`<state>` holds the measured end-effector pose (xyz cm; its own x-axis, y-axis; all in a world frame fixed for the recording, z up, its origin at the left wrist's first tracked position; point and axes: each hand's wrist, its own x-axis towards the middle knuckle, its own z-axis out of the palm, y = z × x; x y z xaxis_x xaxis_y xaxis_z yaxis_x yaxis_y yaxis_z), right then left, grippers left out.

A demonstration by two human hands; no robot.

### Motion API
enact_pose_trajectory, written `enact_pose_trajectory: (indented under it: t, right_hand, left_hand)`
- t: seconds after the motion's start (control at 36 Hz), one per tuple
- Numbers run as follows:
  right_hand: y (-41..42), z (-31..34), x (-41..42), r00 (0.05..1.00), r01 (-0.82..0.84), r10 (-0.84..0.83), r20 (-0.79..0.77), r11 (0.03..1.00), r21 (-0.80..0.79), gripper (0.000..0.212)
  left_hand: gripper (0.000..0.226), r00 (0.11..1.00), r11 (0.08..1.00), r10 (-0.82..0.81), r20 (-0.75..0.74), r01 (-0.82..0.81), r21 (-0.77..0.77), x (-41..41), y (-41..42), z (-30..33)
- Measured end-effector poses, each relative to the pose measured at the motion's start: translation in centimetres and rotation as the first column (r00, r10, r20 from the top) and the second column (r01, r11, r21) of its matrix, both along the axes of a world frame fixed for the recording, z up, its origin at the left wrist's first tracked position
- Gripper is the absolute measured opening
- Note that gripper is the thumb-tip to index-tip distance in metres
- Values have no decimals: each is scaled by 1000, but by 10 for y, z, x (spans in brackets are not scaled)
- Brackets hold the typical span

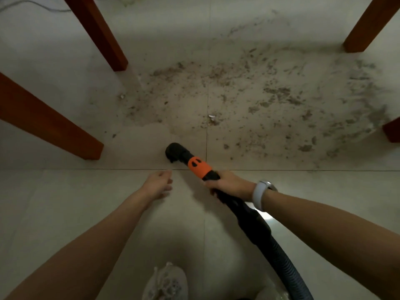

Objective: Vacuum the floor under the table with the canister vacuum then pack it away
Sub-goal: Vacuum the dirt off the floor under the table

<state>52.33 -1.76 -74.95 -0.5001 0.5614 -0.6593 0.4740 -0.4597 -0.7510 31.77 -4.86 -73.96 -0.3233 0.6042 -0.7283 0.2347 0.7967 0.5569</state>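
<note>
Head view: my right hand (229, 184), a pale watch (260, 194) at its wrist, grips the vacuum's black nozzle (179, 153) just behind its orange collar (199, 167), the tip low over the tile floor (65, 202) and the ribbed hose (281, 263) trailing back. My left hand (159, 184) hangs beside it, fingers loosely curled, holding nothing. Ahead, dirt (259, 100) spreads between the bench's red-brown legs (101, 37), which flank the nozzle's way; a white shoe (165, 282) shows below.

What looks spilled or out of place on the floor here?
A wide patch of dirt and crumbs is spread over the tiles between the table legs, ahead of the vacuum nozzle. A small pale scrap lies in it.
</note>
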Motion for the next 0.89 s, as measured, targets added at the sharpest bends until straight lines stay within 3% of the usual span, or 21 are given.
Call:
enact_pose_trajectory:
  t: [0.08, 0.22, 0.36, 0.47, 0.53, 0.64, 0.75, 0.89]
  right_hand:
    - [-13, 1, 19, 999, 37, -38, -13, 997, -64, 19]
    - [-14, 17, -1, 989, -39, 5, 147, 973, 228, 13]
    - [11, 27, -33, 950, -184, 51, 309, 889, 420, 17]
    - [8, 23, -46, 980, -139, 88, 177, 943, 301, 23]
    - [-4, 17, -39, 969, -187, 133, 208, 945, 268, 32]
    - [-29, 2, -20, 921, -293, 186, 343, 909, 296, 40]
    - [-52, -6, -19, 926, -307, 195, 323, 887, 344, 48]
    - [-53, -8, -24, 946, -295, 213, 245, 879, 374, 42]
  left_hand:
    - [46, 981, 999, 46, 189, -45, -8, 29, 10, 0]
    - [42, 879, 980, 167, 446, -199, 25, 60, 36, 3]
    - [37, 853, 921, 276, 443, -367, 133, 46, 62, -1]
    - [24, 879, 916, 245, 409, -348, 201, 23, 77, -5]
    - [11, 884, 925, 236, 403, -332, 186, 14, 75, -9]
    - [24, 854, 905, 304, 423, -397, 150, -6, 60, -22]
    - [30, 861, 883, 325, 391, -424, 200, -16, 49, -31]
    - [25, 796, 855, 362, 485, -491, 167, -16, 44, -27]
